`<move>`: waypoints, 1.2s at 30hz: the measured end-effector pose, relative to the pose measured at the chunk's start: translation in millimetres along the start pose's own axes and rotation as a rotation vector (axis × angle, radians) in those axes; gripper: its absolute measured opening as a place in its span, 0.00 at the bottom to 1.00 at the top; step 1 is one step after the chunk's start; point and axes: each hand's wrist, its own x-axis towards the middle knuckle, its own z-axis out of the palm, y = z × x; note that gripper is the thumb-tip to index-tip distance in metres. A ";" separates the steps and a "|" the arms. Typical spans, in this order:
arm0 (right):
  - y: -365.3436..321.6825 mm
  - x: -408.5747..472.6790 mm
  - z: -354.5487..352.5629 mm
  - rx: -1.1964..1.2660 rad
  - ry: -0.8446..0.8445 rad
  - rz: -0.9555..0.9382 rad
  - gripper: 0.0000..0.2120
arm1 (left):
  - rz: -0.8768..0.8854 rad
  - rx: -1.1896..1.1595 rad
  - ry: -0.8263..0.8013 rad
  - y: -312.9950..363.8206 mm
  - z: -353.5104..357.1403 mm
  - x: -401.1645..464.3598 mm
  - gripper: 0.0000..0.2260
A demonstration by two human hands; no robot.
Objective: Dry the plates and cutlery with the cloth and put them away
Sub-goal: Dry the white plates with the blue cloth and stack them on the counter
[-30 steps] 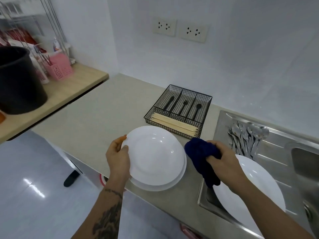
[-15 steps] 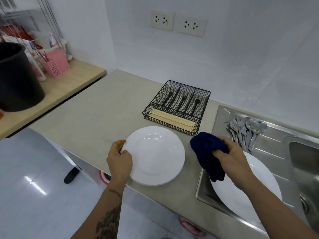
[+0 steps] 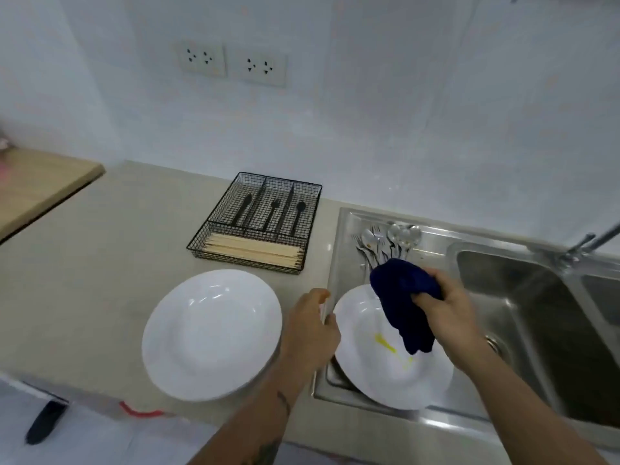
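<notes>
White round plates (image 3: pixel 211 333) lie stacked on the table left of the steel sink (image 3: pixel 536 317); another plate (image 3: pixel 369 360) and steel cutlery (image 3: pixel 389 243) wait there undried. Right hand (image 3: pixel 449 317) grips the dark blue cloth (image 3: pixel 402 297); left hand (image 3: pixel 312 333) reaches the plate's rim, grip unclear.

Both arms were bare all the way up, no sleeves, no gloves, no watch or rings that I could make out. The left forearm (image 3: pixel 268 411) had dark tattoo work on it, a small mark partway up from the wrist and a bigger dark patch right at the bottom edge, too blurry to read. The right forearm (image 3: pixel 523 407) looked plain, no ink showing.
</notes>
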 end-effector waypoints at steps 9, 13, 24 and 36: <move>40.8 -13.5 -47.4 -0.313 0.031 -0.007 0.19 | -0.093 -0.064 -0.122 -3.1 35.0 7.0 0.26; 49.8 -15.4 -52.2 -0.395 0.014 -0.004 0.21 | -0.155 -0.246 -0.073 -2.6 36.9 12.7 0.30; 55.4 -13.6 -35.2 -0.554 -0.127 -0.023 0.22 | -0.340 -0.738 0.038 21.8 41.9 15.4 0.28; 41.1 -54.3 5.2 -0.866 -0.302 -0.019 0.28 | -0.304 -0.828 -0.034 39.3 24.4 18.4 0.24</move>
